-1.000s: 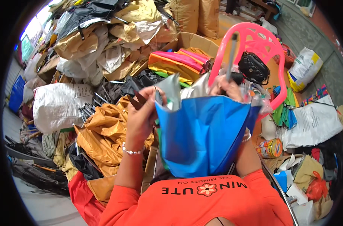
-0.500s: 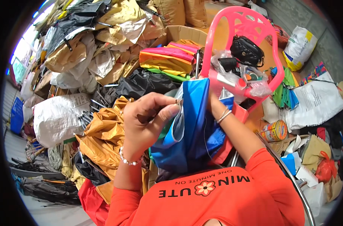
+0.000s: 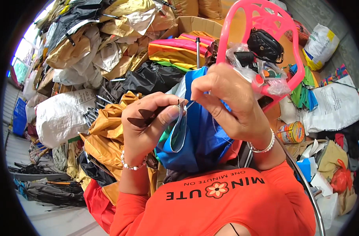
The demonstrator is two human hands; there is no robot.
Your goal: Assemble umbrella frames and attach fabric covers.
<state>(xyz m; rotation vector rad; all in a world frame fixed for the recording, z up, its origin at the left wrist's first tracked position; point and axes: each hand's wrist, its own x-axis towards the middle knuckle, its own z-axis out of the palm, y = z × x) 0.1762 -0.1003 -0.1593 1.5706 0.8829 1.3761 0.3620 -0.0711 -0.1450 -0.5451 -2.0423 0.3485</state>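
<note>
The left hand (image 3: pixel 148 126) is clenched on a gathered edge of the blue fabric (image 3: pixel 199 137), thumb pressing the pale hem against the fingers, with a dark pointed piece pinned in the same grip. The right hand (image 3: pixel 230 106) pinches a thin needle (image 3: pixel 188 105) between thumb and forefinger, its fingers closed tight on it, right at the hem. The fabric hangs bunched between both hands, over the lap and in front of the orange shirt (image 3: pixel 222 200).

To stitch this well, it seems best to keep the hem taut across the left thumb, push the needle close to the edge, and draw the thread (too fine to trace here) through evenly without puckering.

Behind, a cardboard box (image 3: pixel 195 24) holds folded cloth in pink, orange and green. The pink plastic chair (image 3: pixel 262 23) carries a black quilted bag (image 3: pixel 265 46) and a clear plastic bag (image 3: pixel 262 76) of small odds and ends. A small tin can (image 3: pixel 291 132) stands on the floor to the right, near white sacks (image 3: pixel 337 108); what is inside those I cannot tell
</note>
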